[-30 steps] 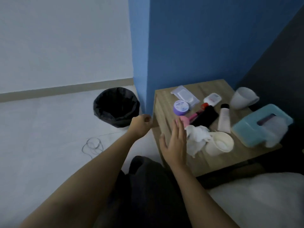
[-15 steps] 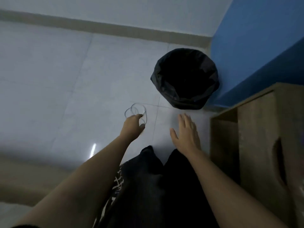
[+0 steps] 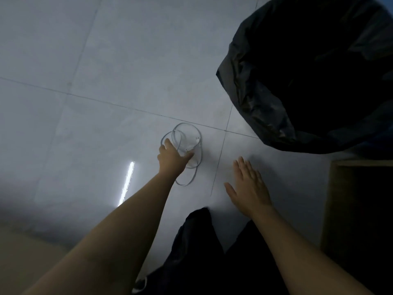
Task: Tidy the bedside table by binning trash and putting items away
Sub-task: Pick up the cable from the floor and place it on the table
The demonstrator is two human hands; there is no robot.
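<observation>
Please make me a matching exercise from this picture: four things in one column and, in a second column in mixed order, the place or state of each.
Things:
1. left hand
2. right hand
3. bin
4. bedside table

Places or states:
A. wooden, at the right edge
B. on the white cable coil on the floor
C. fingers straight, holding nothing
D. black-lined, upper right

Pairs: 1-B; 2-C; 3-D; 4-A

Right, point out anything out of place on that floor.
A thin white coiled cable lies loose on the grey tiled floor beside the black-lined bin, not put away; the left hand reaches for it.
</observation>
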